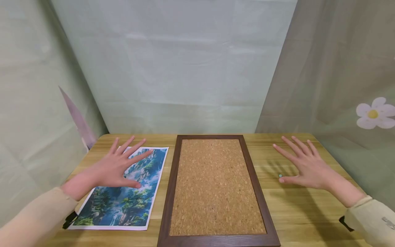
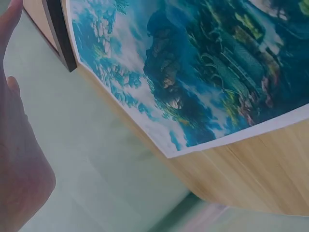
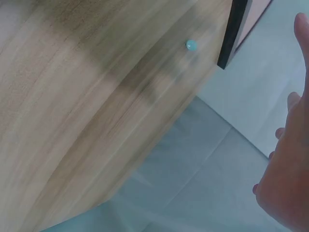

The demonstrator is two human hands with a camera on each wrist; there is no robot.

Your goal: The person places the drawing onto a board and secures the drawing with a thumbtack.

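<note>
Left hand (image 1: 115, 168): I am spreading its grip open over the landscape print (image 1: 123, 199), lying left of the cork board (image 1: 216, 187). Right hand (image 1: 303, 164): grip splayed open, hovering beside a teal pin (image 1: 280, 176) on the worktop (image 1: 296, 209).

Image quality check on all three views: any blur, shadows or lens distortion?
Head view: sharp, evenly lit; wide lens bows the backdrop edges; the right hand casts a soft shadow on the wooden table. Left wrist view: landscape print fairly clear, the left hand close and soft. Right wrist view: table grain smeared, small teal pin blurry, a dark shadow band near it.
</note>
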